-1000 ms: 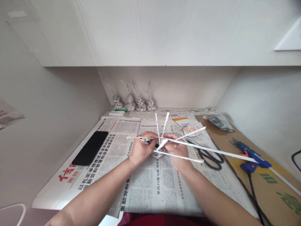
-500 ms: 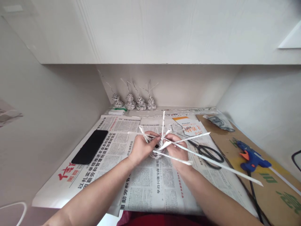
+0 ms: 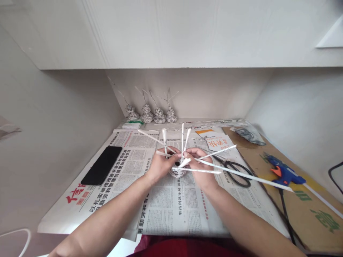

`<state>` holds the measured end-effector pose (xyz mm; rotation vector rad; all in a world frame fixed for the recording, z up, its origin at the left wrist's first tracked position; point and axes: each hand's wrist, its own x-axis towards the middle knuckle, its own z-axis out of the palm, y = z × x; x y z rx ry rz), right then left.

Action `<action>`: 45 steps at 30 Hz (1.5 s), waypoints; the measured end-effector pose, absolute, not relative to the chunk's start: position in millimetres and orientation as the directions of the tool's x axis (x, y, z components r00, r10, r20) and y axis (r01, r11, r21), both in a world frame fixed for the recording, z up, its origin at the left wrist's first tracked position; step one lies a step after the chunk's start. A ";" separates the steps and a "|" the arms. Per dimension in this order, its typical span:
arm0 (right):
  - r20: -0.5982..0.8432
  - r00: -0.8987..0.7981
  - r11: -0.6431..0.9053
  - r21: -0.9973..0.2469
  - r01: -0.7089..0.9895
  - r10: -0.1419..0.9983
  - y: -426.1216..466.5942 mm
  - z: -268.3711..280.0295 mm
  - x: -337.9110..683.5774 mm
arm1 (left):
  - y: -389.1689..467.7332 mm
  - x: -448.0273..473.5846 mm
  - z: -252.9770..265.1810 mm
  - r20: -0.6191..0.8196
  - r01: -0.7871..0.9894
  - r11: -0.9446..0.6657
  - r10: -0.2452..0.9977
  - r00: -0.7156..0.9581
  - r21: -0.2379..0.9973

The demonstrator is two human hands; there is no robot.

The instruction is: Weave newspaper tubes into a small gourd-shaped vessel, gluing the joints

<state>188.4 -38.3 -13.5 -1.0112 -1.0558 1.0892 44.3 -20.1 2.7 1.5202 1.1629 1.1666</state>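
Between my hands is a small woven paper basket (image 3: 178,173), round-bodied, with rolled newspaper strips sticking out of its rim in several directions. My left hand (image 3: 162,163) is closed around its left side, thumb across the rim. On the right, my right hand (image 3: 201,167) grips the rim and the strips there, fingers pinched near the far edge. One long pale paper strip (image 3: 249,176) runs out past my right hand toward the lower right. The fingertips and the basket's far side are partly hidden.
Newspaper (image 3: 171,214) covers the table, with a black phone (image 3: 102,166) on the left. Black-handled scissors (image 3: 237,174) and a blue glue gun (image 3: 286,171) lie right, the gun on cardboard (image 3: 313,203). Several woven gourd shapes (image 3: 160,116) stand behind, beside long paper sticks (image 3: 203,124).
The basket has been turned or tilted a little between my hands, so its strips point differently, several now more upright. The long strip's end has risen slightly. Both hands keep their hold.
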 end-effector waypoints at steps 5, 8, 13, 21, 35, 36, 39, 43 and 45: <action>0.241 0.134 0.251 -0.965 -0.068 0.961 -42.7 -11.3 189.0 | -20.0 43.3 0.8 0.122 0.101 -0.137 0.981 0.148 0.985; 0.442 0.168 0.423 -0.896 0.138 0.881 -42.5 -8.5 191.2 | -20.6 42.2 -0.5 0.125 0.107 -0.146 0.976 0.176 0.984; 0.484 0.143 0.457 -0.870 0.184 0.863 -42.8 -8.9 190.7 | -21.4 41.5 0.7 0.214 0.192 -0.259 0.950 0.225 0.947; 0.187 0.205 0.230 -0.950 -0.210 0.961 -37.0 -11.4 184.1 | -16.5 44.1 -2.2 0.197 0.107 -0.210 0.973 0.124 0.972; 0.084 0.149 0.144 -0.877 -0.459 0.985 -36.8 -12.7 183.1 | -16.0 47.6 -1.2 0.208 0.035 -0.205 0.971 -0.121 0.978; 0.085 0.129 0.136 -0.875 -0.464 0.988 -37.5 -12.2 183.0 | -15.3 47.4 -2.0 0.217 0.042 -0.213 0.967 -0.136 0.976; 0.057 0.090 0.088 -0.915 -0.394 0.994 -38.0 -13.6 181.9 | -16.2 47.8 -2.2 0.207 0.019 -0.206 0.974 -0.095 0.978; 0.038 0.092 0.065 -0.949 -0.308 0.995 -36.9 -18.2 179.5 | -23.6 51.1 3.2 0.181 0.012 -0.182 0.983 0.038 0.983; 0.089 0.128 0.120 -0.957 -0.265 0.988 -37.0 -19.6 178.8 | -26.8 52.8 5.3 0.200 0.047 -0.203 0.978 0.057 0.978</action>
